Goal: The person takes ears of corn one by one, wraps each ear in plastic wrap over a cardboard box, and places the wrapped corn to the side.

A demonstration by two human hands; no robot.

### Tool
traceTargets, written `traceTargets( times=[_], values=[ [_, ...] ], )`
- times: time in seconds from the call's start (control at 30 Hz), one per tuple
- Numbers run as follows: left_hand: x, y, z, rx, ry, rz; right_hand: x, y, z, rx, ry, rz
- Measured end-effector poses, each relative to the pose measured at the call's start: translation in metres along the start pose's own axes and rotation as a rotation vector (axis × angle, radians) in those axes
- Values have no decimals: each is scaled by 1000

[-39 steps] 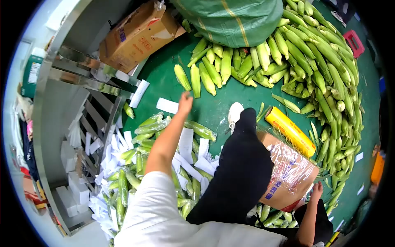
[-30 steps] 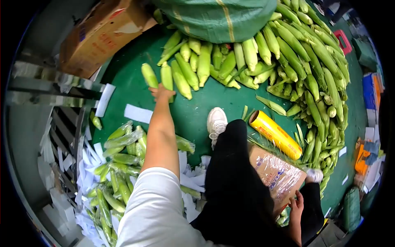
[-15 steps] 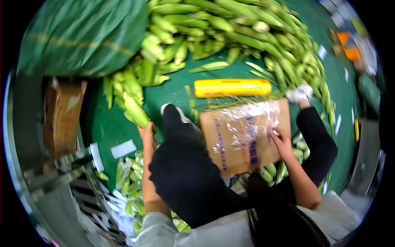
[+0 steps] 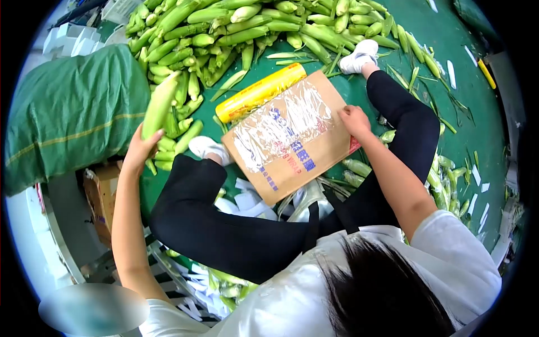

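Green floor (image 4: 483,129), corn pile (image 4: 236,28) cropped, left grip (image 4: 139,149) clamping corn ear (image 4: 160,106), closure of right grip (image 4: 355,119) unclear

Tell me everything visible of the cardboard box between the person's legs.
The box is brown cardboard, printed in blue and red, with "WRAP" among the red. Shiny, wrinkled clear film covers much of its flat top. It lies askew between the legs, its underside hidden. The right hand touches its right edge; the yellow roll lies along the far edge, contact unclear.
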State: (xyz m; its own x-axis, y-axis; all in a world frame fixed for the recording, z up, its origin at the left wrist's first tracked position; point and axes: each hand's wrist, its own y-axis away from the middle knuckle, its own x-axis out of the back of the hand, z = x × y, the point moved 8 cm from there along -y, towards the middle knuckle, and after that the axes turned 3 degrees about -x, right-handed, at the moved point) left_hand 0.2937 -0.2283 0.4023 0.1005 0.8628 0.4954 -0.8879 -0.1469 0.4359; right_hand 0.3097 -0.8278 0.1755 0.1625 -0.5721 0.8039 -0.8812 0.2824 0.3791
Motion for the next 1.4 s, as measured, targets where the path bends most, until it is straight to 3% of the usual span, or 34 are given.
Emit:
traceTargets(
  times=[0.07, 0.1, 0.17, 0.2, 0.23, 0.27, 0.33, 0.37, 0.4, 0.47, 0.53, 0.6, 0.63, 0.67, 0.73, 0.77, 0.8, 0.87, 1.0, 1.03, 1.07, 1.13, 1.3, 1.33, 1.37, 1.4],
  values=[
    [-60, -17, 39, -305, -213, -70, 3, 12, -32, -42, 129, 91],
    [-97, -26, 40, -287, -262, -121, -10, 7, -34, 8, 194, 91],
    [-189, -53, 20, -489, -113, -154, -33, 5, -37, 20, 273, -123],
    [-229, -54, 10, -313, -326, -158, -42, 4, -35, 22, 316, -227],
    [-263, -57, -3, -466, -372, -93, -49, 1, -29, 58, 295, -188],
    [-288, -58, -16, -620, -410, -30, -53, -6, -21, 76, 189, -258],
    [-307, -51, -33, -501, -470, -87, -53, -16, -4, 105, -13, -402],
    [-306, -48, -35, -545, -529, -31, -48, -19, 10, -53, -474, -479],
    [-307, -50, -37, -562, -563, -45, -28, -11, -6, -110, -811, -578],
    [-310, -50, -36, -582, -625, -61, 8, 13, -75, 45, -1068, -452],
    [-313, -48, -20, -566, -654, -55, -26, 13, -124, 302, -944, -480],
    [-316, -46, -12, -508, -700, -48, -77, 26, -168, 700, -645, -367],
    [-309, -32, -1, -635, -754, 165, -84, 34, -178, 795, -454, -355],
    [-301, -19, 1, -637, -755, 303, -88, 42, -184, 886, -260, -334],
    [-319, 3, -63, -616, -640, 187, -88, 57, -192, 1057, -30, -306],
    [-350, 15, -91, -723, -615, -210, -82, 61, -194, 1154, 8, -295],
    [-341, 16, -91, -690, -608, -79, -77, 68, -194, 1249, 46, -290],
    [-322, 21, -86, -611, -595, 182, -90, 57, -190, 1237, 147, -425],
    [-297, 5, -109, -506, -521, 226, -99, 39, -190, 1136, 90, -593],
    [-284, 8, -102, -607, -488, 296, -98, 37, -190, 1108, 66, -620],
    [-282, 6, -104, -759, -398, 136, -96, 35, -190, 1140, 99, -627],
    [-286, 21, -83, -763, -473, -214, -84, 43, -181, 1168, 160, -652],
    [-289, 12, -50, -659, -282, -400, -83, 79, -145, 1122, 202, -945],
    [-301, 0, -53, -641, -222, -424, -87, 82, -142, 1158, 240, -855],
    [-323, -12, -64, -800, -172, -419, -90, 87, -138, 1181, 275, -767],
    [-331, -24, -63, -802, -250, -401, -91, 91, -135, 1201, 313, -680]
  ],
)
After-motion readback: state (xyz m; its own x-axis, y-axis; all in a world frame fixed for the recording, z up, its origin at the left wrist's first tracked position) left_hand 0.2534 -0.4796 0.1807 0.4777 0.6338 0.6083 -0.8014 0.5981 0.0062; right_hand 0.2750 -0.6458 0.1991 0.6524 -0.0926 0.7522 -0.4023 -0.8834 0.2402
